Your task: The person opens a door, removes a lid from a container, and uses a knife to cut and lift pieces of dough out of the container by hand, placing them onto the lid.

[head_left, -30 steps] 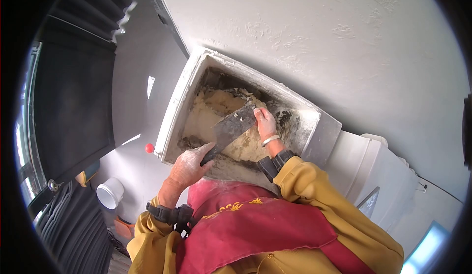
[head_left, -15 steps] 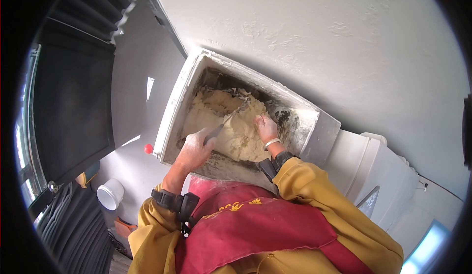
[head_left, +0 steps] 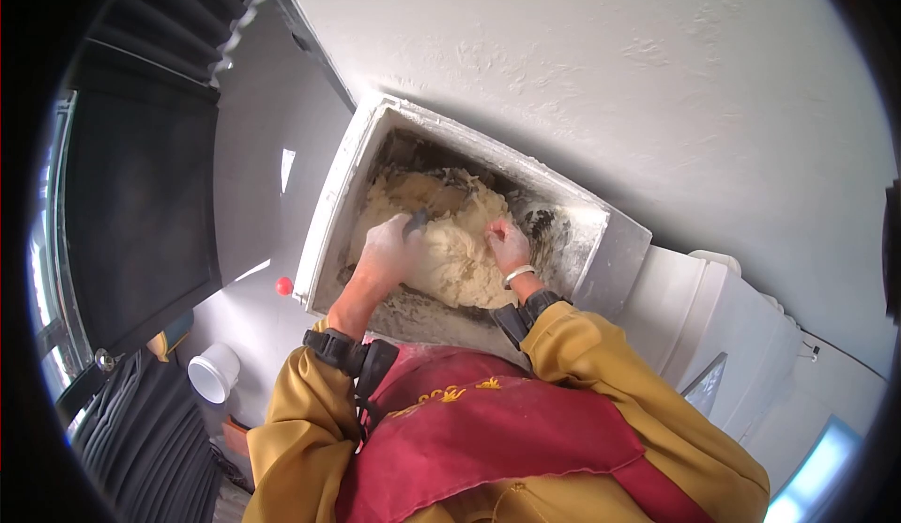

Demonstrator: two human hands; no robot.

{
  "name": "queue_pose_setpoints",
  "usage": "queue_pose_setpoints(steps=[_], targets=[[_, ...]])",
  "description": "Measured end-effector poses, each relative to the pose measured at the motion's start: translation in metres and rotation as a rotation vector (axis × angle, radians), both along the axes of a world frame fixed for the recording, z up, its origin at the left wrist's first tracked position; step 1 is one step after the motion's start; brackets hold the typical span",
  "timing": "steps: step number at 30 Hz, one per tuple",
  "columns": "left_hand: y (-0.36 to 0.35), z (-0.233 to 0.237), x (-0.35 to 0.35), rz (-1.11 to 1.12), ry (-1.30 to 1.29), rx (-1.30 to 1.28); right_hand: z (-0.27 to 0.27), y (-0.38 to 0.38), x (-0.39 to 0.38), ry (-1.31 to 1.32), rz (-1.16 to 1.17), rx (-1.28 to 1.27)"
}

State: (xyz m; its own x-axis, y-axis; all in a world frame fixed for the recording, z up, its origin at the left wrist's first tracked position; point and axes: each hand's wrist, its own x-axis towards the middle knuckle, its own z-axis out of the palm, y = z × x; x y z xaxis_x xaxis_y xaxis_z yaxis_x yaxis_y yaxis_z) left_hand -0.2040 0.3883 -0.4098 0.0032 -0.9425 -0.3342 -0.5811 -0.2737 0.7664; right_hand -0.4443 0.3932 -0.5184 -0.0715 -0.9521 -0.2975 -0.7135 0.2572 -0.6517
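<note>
A large pale mass of dough (head_left: 460, 265) fills much of a deep, flour-crusted trough (head_left: 450, 126). My left hand (head_left: 387, 246), slightly smeared by motion, is closed around the dark handle of a knife (head_left: 416, 222) over the dough's left half. The blade is hard to make out against the dough. My right hand (head_left: 508, 246), floury and wearing a white bracelet, has its fingers curled in at the dough's right edge. Its fingertips are partly hidden there.
A textured white wall (head_left: 601, 82) rises behind the trough. On the right stands a pale cabinet (head_left: 694, 316). To the left are a red ball-shaped knob (head_left: 284, 285), a white bucket (head_left: 214, 373) on the floor and dark curtains (head_left: 141, 429). My red apron (head_left: 488, 429) touches the front side.
My left hand has moved away from me, deeper over the dough, carrying the knife with it. The right hand has stayed at the dough's edge, its fingers curled slightly more.
</note>
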Motion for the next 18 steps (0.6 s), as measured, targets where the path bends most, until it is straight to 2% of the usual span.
queue_pose_setpoints(steps=[3, 6, 7, 10, 11, 18], targets=[[-0.013, 0.008, 0.007, 0.065, 0.025, 0.194, -0.009, 0.002, -0.006, -0.005, -0.035, 0.03], [-0.006, 0.02, 0.012, 0.022, 0.07, 0.182, -0.006, 0.004, -0.009, -0.098, -0.084, 0.064], [-0.002, 0.019, 0.014, -0.033, 0.064, 0.114, -0.005, 0.003, -0.009, -0.078, -0.077, 0.076], [0.003, 0.033, 0.008, -0.056, 0.102, 0.196, -0.001, 0.0, -0.009, -0.018, -0.062, 0.088], [0.006, 0.031, 0.006, -0.085, 0.075, 0.102, 0.0, -0.001, -0.008, 0.0, -0.059, 0.075], [-0.013, 0.043, -0.009, -0.145, 0.038, 0.142, 0.003, -0.002, -0.008, 0.024, -0.016, 0.105]])
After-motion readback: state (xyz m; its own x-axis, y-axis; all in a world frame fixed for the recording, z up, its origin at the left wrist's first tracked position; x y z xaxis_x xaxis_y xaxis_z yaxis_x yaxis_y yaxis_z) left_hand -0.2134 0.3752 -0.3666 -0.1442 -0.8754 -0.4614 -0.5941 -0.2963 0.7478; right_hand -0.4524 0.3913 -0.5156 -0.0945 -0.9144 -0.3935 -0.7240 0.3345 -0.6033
